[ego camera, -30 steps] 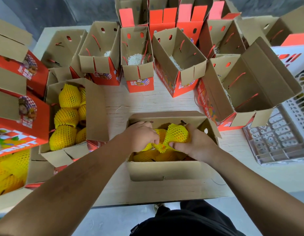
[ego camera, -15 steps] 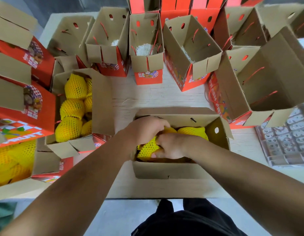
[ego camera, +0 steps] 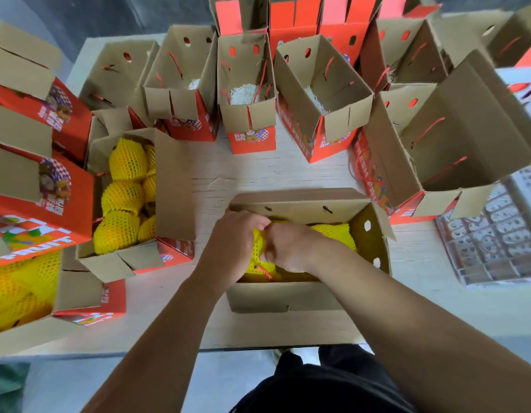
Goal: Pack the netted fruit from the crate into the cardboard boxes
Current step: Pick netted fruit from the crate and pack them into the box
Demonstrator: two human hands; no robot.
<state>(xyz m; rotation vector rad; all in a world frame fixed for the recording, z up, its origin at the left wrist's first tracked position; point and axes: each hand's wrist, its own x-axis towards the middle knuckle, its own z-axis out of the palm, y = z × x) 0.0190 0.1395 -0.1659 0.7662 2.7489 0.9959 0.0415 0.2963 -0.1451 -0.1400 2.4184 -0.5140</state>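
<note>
Head view of a packing table. Both hands worked inside the open cardboard box (ego camera: 288,296) at the lower centre of the frame: the left hand (ego camera: 233,242) and the right hand (ego camera: 289,248) had their fingers curled onto one netted fruit (ego camera: 256,251), yellow in its foam mesh, pressed low against the box's left inner side. A second netted fruit (ego camera: 337,234) lay to its right in the same box, and darker fruit showed beneath; how many layers the box held could not be told. To the left of centre, a packed box (ego camera: 169,186) stood open with several netted fruits visible, and another filled box (ego camera: 88,296) sat at the lower left edge. Across the upper half of the frame a row of empty boxes (ego camera: 341,93) stood open, some with only pale shredded padding (ego camera: 243,93) on the floor. The white plastic crate (ego camera: 496,234) at the right edge showed a bare lattice where visible; no fruit was seen in it. Judged from this layout, roughly three boxes were filled or filling, while most remained to be packed; whether enough fruit was left for them could not be told
</note>
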